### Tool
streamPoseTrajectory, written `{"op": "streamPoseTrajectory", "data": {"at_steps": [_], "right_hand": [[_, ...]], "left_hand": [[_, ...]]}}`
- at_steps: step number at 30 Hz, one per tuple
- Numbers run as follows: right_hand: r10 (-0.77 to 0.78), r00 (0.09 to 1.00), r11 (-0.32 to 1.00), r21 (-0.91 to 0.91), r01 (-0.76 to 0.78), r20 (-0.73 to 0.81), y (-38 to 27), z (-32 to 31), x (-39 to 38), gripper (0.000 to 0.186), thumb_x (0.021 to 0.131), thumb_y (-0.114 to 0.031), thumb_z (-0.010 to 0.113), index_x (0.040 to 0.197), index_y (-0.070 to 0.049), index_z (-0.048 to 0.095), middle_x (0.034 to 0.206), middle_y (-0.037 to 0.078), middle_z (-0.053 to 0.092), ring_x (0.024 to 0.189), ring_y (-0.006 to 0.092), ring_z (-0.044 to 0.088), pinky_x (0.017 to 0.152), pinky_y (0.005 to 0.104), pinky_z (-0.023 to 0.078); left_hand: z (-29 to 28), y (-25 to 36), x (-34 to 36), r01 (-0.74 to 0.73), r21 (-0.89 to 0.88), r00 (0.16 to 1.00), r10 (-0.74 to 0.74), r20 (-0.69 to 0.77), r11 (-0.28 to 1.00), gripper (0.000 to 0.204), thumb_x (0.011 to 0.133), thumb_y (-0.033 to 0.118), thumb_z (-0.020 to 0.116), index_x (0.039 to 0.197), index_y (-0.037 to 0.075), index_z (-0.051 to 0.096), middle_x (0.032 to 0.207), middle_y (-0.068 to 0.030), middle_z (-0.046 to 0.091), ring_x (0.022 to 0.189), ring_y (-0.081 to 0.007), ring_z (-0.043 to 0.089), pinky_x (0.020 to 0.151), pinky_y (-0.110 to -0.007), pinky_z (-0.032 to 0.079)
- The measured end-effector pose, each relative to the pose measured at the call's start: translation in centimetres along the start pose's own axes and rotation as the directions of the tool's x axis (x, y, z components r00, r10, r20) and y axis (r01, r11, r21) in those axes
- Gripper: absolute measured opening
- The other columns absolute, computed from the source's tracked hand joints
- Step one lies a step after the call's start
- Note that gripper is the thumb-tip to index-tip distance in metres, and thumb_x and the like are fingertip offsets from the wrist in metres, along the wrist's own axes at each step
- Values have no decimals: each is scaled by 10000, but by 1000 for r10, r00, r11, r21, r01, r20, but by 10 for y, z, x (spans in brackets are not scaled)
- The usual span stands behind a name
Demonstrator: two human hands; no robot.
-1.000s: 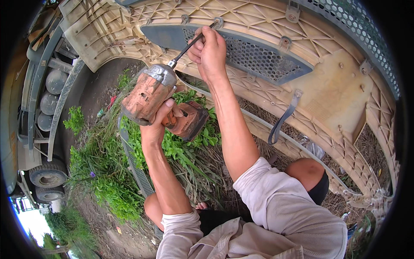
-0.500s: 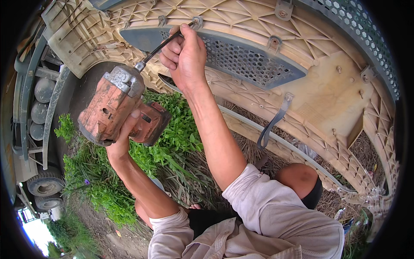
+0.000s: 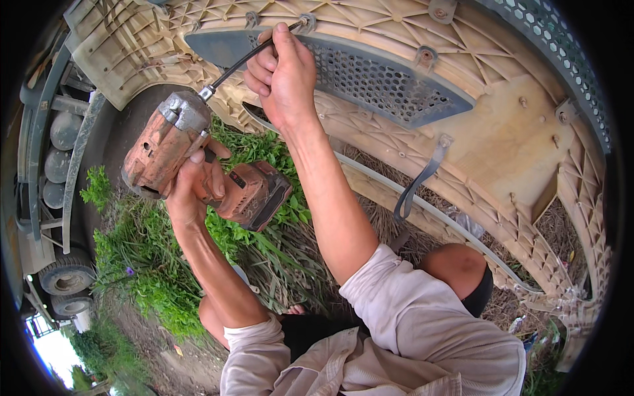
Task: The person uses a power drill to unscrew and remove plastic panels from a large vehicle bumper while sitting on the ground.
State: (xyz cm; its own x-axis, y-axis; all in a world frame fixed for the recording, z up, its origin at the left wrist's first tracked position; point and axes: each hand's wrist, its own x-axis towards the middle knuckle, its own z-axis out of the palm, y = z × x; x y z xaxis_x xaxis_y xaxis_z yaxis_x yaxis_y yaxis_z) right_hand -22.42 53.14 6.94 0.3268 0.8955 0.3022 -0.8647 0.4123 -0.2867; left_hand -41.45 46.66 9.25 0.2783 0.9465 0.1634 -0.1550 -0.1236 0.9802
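Note:
My left hand (image 3: 191, 183) is wrapped round the handle of a worn orange cordless impact driver (image 3: 156, 153), its battery pack pointing to the right. From its metal nose a long dark driver bit (image 3: 236, 66) slants up and right to a metal clip (image 3: 306, 24) on the back of a large tan ribbed plastic panel (image 3: 370, 16). My right hand (image 3: 285, 82) is closed near the bit's far end, thumb and fingers pinching it beside the clip. The exact contact of tip and clip is too small to tell. Behind that hand lies a dark perforated grille insert (image 3: 376, 82).
A grey strap (image 3: 422, 178) hangs from the panel, which has more metal clips and protruding studs. Green plants (image 3: 152, 277) and dry grass lie below. Along the left stands a vehicle with round tanks and wheels (image 3: 66, 280). My bent knee (image 3: 454, 270) is close to the panel.
The impact driver has turned, its battery pack swinging right and its nose shifting slightly up and left. My left fingers show more plainly round the handle. My right hand stays by the clip.

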Motion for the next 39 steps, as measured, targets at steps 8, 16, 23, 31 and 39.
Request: {"op": "streamPoseTrajectory", "data": {"at_steps": [8, 16, 23, 31, 39], "right_hand": [[-36, 999, 999, -42, 35, -24, 0, 3, -1, 372, 1059, -392, 462, 895, -68, 542, 600, -67, 318, 473, 54, 257, 417, 227, 232], [-690, 722, 268, -905, 332, 61, -15, 11, -26, 262, 1034, -301, 537, 907, -73, 549, 564, 15, 482, 447, 124, 451, 435, 311, 371], [-348, 743, -768, -629, 124, 572, -59, 15, -6, 143, 823, -171, 698, 906, -68, 646, 691, 120, 668, 657, 337, 676, 594, 434, 520], [-70, 914, -922, -376, 94, 400, -132, -32, 39, 337, 992, -443, 545, 1270, -282, 645, 1039, 79, 720, 874, 327, 686, 665, 421, 511], [139, 918, -858, -418, 299, 370, -124, -40, 50, 381, 1037, -354, 486, 1407, -276, 532, 1243, 130, 657, 1079, 370, 636, 818, 429, 505]], "left_hand": [[-2, 0, -8, -67, 153, 998, 68, -4, 986, 402, 886, 184, 662, 1185, -67, 564, 904, -171, 641, 472, -166, 531, 432, -267, 439], [26, 21, -13, 1, 94, 997, 6, -73, 996, 436, 866, 190, 692, 1197, -65, 570, 937, -202, 687, 470, -163, 533, 430, -278, 441], [-2, 11, -11, -8, -55, 1000, 6, -24, 998, 391, 857, 160, 718, 1161, -55, 599, 933, -212, 703, 495, -162, 561, 438, -269, 448], [2, 6, 7, -208, -269, 972, 230, 54, 940, 442, 762, 37, 797, 1155, 10, 596, 859, -72, 692, 502, -132, 629, 348, -265, 434], [-18, 20, -22, -210, -174, 963, 234, 131, 962, 330, 924, 135, 711, 1250, 101, 675, 970, -91, 750, 494, -85, 581, 450, -240, 479]]}}
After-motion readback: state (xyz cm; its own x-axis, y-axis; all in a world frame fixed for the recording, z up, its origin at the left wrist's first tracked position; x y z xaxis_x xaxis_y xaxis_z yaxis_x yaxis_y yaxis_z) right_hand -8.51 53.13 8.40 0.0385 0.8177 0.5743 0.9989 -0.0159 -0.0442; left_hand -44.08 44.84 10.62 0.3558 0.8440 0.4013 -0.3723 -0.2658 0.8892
